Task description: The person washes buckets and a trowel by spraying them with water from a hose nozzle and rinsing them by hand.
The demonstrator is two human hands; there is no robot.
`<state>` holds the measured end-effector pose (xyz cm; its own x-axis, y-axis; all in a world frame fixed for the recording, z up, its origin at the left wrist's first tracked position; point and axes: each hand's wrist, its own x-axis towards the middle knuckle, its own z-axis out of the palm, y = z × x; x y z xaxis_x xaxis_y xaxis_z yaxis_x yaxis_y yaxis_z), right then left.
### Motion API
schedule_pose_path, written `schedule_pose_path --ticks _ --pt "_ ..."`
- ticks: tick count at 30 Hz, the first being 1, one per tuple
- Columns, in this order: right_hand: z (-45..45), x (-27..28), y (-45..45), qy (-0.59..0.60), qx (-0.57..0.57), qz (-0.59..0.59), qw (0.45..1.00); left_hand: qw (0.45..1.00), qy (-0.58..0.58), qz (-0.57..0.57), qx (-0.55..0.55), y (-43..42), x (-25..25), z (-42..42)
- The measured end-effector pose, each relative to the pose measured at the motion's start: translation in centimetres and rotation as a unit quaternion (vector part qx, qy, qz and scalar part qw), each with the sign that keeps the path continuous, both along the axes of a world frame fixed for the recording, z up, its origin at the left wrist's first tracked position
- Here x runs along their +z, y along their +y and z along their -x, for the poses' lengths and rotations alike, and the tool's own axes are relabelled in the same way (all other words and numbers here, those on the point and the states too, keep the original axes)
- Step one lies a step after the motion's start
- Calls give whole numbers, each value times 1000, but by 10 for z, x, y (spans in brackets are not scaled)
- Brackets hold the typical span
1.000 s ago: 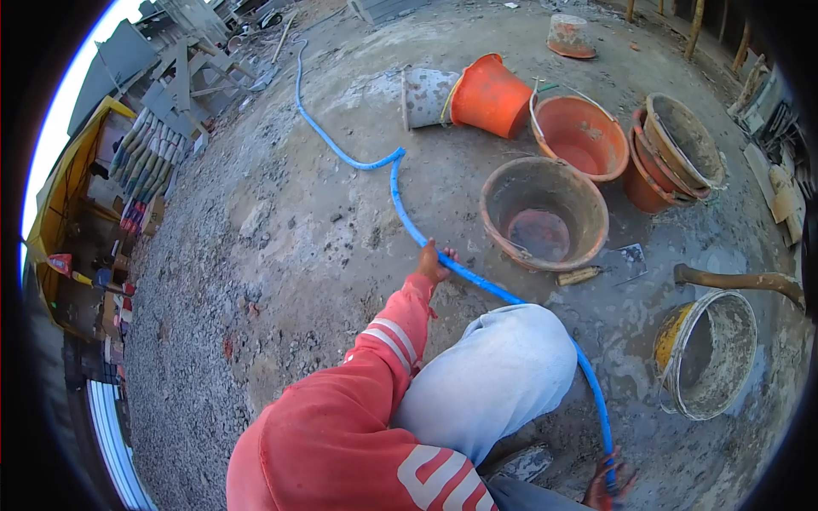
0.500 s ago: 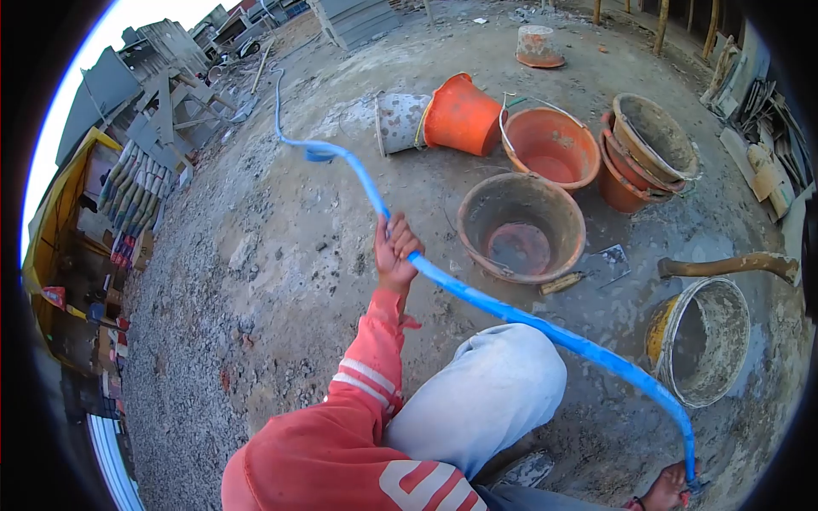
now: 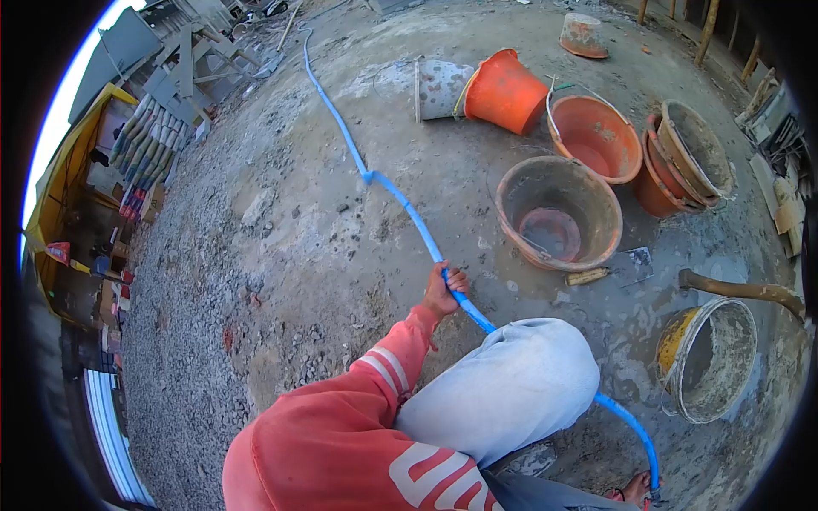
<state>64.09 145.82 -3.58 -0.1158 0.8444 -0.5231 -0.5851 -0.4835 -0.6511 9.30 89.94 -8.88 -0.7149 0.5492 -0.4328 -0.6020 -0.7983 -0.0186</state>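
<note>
A blue hose (image 3: pixel 409 209) runs from the far ground at the upper left toward me, passes behind my raised knee (image 3: pixel 511 375) and curves down at the lower right. My left hand (image 3: pixel 446 289) is closed around its middle, in front of the knee. At the bottom right edge my right hand (image 3: pixel 637 489) is closed on the hose near its end; part of this hand is cut off by the frame. A small kink shows in the hose beyond my left hand.
A grey-stained tub (image 3: pixel 558 213), orange buckets (image 3: pixel 507 92) and stacked tubs (image 3: pixel 694 153) stand at the upper right. Near the right edge are a yellow bucket (image 3: pixel 669 341) and a wooden handle (image 3: pixel 741 288). A trowel (image 3: pixel 632 266) lies by the tub. Gravel (image 3: pixel 187 341) covers the left.
My left hand has moved down and right in view with the hose. My right hand has moved left and slightly lower. The hose's far part is straighter, and its near part hangs lower behind the knee.
</note>
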Motion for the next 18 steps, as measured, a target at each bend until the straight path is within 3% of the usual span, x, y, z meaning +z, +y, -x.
schedule_pose_path --ticks 1,3,4,5,6,7,8,10,11,12,13,14,16,18 --pt "0 3 -3 -12 7 -6 1000 1000 -1 0 4 7 9 1" --pt "4 12 -6 -27 21 -22 999 974 -131 186 20 25 24 4" --pt "7 17 -6 -29 28 -31 999 974 -129 184 19 28 6 12" --pt "9 23 -6 -32 37 -43 998 926 -102 358 60 28 -18 20" --pt "11 28 -7 -35 43 -51 997 844 -74 521 98 31 -16 18" --pt "16 33 -6 -36 54 -61 996 807 -64 571 135 36 -13 29" --pt "18 40 -4 -39 63 -73 995 766 -54 618 169 48 25 44" --pt "24 52 -1 -38 73 -95 992 858 32 466 213 59 82 70" --pt "26 57 1 -38 80 -104 991 857 31 470 210 55 111 72" --pt "30 64 6 -38 88 -114 989 939 132 245 200 46 139 68" --pt "34 71 13 -37 95 -126 987 957 225 2 181 40 152 63" --pt "37 76 18 -35 100 -136 985 956 228 2 185 39 131 60" --pt "43 82 29 -27 110 -159 981 961 143 219 86 37 61 42" --pt "45 90 36 -20 112 -178 977 975 83 199 58 27 45 14"
